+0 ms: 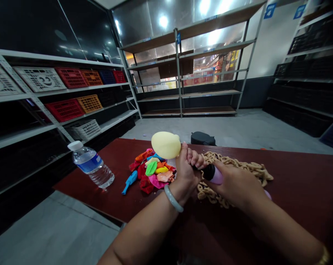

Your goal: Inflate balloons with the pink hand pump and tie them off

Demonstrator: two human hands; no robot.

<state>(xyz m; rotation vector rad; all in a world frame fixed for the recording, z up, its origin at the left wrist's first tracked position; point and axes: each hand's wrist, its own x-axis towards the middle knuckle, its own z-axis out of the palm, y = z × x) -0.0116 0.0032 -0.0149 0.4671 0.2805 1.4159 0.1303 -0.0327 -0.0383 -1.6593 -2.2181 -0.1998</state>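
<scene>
A partly inflated pale yellow balloon (pixel 165 144) sticks up above my left hand (pixel 188 170), whose fingers are pinched round its neck at the black nozzle of a lilac hand pump (pixel 214 174). My right hand (pixel 235 186) is wrapped round the pump's body. Both hands hover over the dark red table (pixel 299 184). Just left of them lies a heap of several flat balloons (pixel 152 171) in many colours, with a blue one (pixel 129 181) apart at its left.
A beige plastic chain (pixel 253 169) lies coiled on the table behind my hands. A water bottle (pixel 90 164) lies tilted near the table's left corner. A black object (pixel 202 138) sits past the far edge. Shelves with coloured crates (pixel 72 77) line the left wall.
</scene>
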